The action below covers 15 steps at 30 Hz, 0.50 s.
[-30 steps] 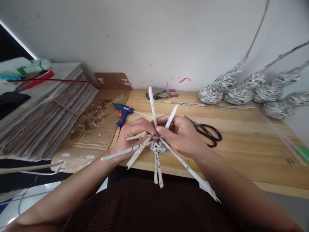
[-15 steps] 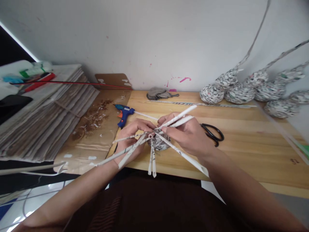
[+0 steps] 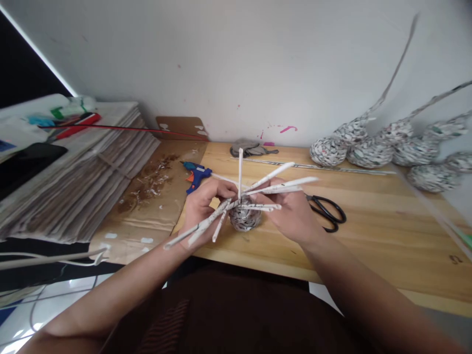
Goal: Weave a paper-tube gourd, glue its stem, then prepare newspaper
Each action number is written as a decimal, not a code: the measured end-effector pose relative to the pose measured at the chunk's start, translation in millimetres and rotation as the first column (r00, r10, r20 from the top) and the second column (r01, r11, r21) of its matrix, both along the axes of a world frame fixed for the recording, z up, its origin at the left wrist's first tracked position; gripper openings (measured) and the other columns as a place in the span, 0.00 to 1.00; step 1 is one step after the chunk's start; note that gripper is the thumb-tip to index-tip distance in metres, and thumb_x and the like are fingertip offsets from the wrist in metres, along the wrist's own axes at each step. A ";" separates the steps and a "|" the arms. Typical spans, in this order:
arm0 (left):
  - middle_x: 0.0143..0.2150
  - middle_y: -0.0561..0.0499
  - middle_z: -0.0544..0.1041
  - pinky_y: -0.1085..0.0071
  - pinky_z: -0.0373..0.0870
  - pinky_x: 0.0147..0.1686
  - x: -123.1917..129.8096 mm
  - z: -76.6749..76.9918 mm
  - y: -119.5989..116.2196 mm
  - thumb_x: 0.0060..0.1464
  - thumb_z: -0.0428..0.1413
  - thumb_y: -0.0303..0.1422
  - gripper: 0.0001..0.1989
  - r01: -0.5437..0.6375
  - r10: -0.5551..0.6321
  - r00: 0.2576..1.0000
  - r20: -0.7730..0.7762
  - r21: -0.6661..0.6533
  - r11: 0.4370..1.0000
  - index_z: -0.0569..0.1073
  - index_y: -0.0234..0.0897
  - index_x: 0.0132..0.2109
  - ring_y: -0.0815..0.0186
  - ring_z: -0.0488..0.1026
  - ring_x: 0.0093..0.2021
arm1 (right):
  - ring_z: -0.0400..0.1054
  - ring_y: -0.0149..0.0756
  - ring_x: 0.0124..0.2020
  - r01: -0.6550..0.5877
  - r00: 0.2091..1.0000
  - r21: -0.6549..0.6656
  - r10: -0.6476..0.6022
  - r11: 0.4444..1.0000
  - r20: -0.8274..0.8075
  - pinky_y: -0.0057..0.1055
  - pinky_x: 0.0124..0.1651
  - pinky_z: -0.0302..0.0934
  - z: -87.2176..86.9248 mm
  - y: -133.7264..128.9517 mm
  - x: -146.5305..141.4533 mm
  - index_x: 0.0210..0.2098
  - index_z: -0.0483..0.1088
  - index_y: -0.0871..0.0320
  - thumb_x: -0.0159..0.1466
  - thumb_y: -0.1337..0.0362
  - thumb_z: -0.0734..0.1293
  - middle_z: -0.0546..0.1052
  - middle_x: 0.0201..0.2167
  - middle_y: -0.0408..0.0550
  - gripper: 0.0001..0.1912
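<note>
A small woven ball of rolled paper sits low between my hands, with several white paper tubes fanning out from its top. My left hand is closed at the left of the top, its fingers pinching the base of the tubes. On the other side, my right hand is closed round the tubes that point right, with its thumb near the centre. One tube stands straight up; others slant down to the left across my left hand.
A blue glue gun lies left of my hands, black-handled scissors to the right. A grey cloth and long thin paper rods are behind. Woven paper pieces stand back right; stacked paper is left.
The woven ball has turned and shows more of its side. The tubes have shifted: one now points up, and those that hung toward me have swung away. The view has moved slightly.
</note>
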State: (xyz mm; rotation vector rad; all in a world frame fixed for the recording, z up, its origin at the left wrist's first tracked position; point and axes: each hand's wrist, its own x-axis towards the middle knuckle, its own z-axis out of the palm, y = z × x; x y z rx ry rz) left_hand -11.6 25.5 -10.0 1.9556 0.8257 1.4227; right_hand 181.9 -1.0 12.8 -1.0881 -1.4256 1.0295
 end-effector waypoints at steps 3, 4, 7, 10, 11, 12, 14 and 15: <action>0.39 0.47 0.80 0.67 0.74 0.38 2.6 1.1 0.5 0.53 0.65 0.27 0.06 -0.043 0.048 0.996 0.071 -0.080 0.996 0.74 0.37 0.36 0.64 0.77 0.38 | 0.75 0.33 0.30 0.108 0.986 0.096 -0.118 0.990 0.116 0.30 0.32 0.68 1.8 -5.6 -3.4 0.33 0.78 0.56 0.62 0.63 0.72 0.82 0.30 0.45 0.03; 0.39 0.47 0.80 0.68 0.74 0.37 3.1 2.0 1.5 0.53 0.65 0.28 0.07 -0.041 0.053 0.994 0.094 -0.127 0.991 0.74 0.37 0.35 0.64 0.77 0.37 | 0.75 0.34 0.30 0.121 0.976 0.160 -0.147 0.980 0.160 0.30 0.33 0.68 2.6 -7.6 -4.5 0.33 0.78 0.56 0.62 0.63 0.72 0.82 0.30 0.45 0.03; 0.37 0.48 0.80 0.70 0.75 0.35 1.9 4.5 6.0 0.53 0.64 0.28 0.06 -0.003 0.029 0.994 0.106 -0.241 0.971 0.73 0.36 0.34 0.65 0.78 0.37 | 0.76 0.35 0.35 0.042 0.933 0.419 -0.186 0.907 0.308 0.33 0.40 0.70 3.0 -10.9 -6.1 0.37 0.77 0.56 0.63 0.69 0.71 0.82 0.33 0.45 0.03; 0.37 0.48 0.80 0.71 0.75 0.35 -0.8 4.4 9.2 0.53 0.64 0.26 0.05 0.045 -0.013 0.993 0.115 -0.273 0.961 0.74 0.36 0.35 0.66 0.78 0.36 | 0.76 0.36 0.41 -0.062 0.874 0.582 -0.237 0.811 0.424 0.36 0.47 0.71 -0.4 -9.8 -4.2 0.50 0.74 0.56 0.63 0.77 0.64 0.82 0.40 0.48 0.19; 0.37 0.48 0.80 0.71 0.76 0.35 -1.2 4.0 9.5 0.52 0.64 0.26 0.05 0.056 -0.022 0.992 0.124 -0.271 0.961 0.74 0.36 0.35 0.66 0.78 0.36 | 0.75 0.37 0.43 -0.071 0.853 0.602 -0.264 0.796 0.450 0.37 0.49 0.71 -1.9 -9.1 -3.4 0.54 0.72 0.56 0.63 0.78 0.63 0.81 0.43 0.48 0.23; 0.38 0.48 0.80 0.71 0.76 0.35 -1.1 3.5 9.3 0.52 0.64 0.25 0.05 0.064 -0.030 0.991 0.131 -0.270 0.961 0.74 0.36 0.35 0.66 0.78 0.36 | 0.75 0.38 0.44 -0.063 0.834 0.613 -0.296 0.788 0.466 0.38 0.49 0.71 -3.5 -8.7 -2.9 0.56 0.70 0.55 0.62 0.79 0.63 0.81 0.44 0.49 0.25; 0.38 0.47 0.80 0.71 0.76 0.34 0.2 2.9 7.9 0.52 0.64 0.25 0.05 0.071 -0.035 0.990 0.137 -0.264 0.962 0.75 0.36 0.35 0.67 0.78 0.36 | 0.76 0.39 0.43 0.011 0.823 0.610 -0.354 0.792 0.444 0.38 0.47 0.72 -6.3 -8.3 -3.1 0.57 0.68 0.53 0.63 0.77 0.64 0.81 0.45 0.49 0.24; 0.38 0.47 0.80 0.71 0.76 0.34 1.1 3.0 7.0 0.52 0.64 0.25 0.05 0.070 -0.033 0.989 0.142 -0.262 0.963 0.75 0.36 0.34 0.67 0.78 0.35 | 0.77 0.38 0.41 0.071 0.837 0.589 -0.369 0.805 0.403 0.36 0.43 0.72 -7.4 -8.3 -3.8 0.57 0.67 0.52 0.64 0.75 0.66 0.81 0.44 0.49 0.23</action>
